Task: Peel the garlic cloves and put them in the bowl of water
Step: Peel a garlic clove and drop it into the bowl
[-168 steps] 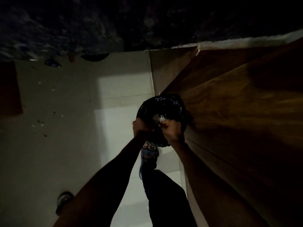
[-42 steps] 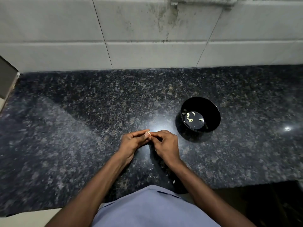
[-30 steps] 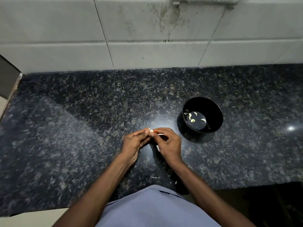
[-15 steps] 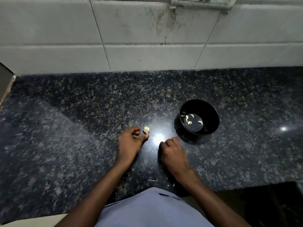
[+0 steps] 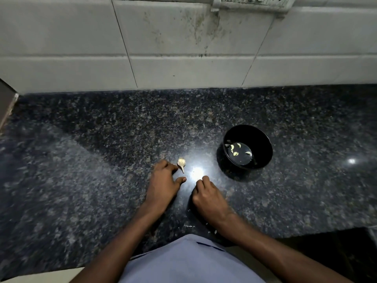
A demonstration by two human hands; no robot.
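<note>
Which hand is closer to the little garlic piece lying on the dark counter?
The left hand: its fingertips sit right beside the small pale garlic piece. The right hand rests farther off, nearer the person and toward the bowl side.

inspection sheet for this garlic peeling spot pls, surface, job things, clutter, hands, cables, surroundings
surface: dark speckled granite counter, glossy, with a light glare patch.
job's things: black bowl of water with several peeled cloves; a garlic piece with a stalk lies on the counter.
clutter: small pale skin bits near the front edge.
grippers: left hand rests on the counter beside the garlic piece; right hand has curled fingers, contents not visible.
cables: nothing seen.
surroundings: stained white wall tiles; switch plate at top.
</note>
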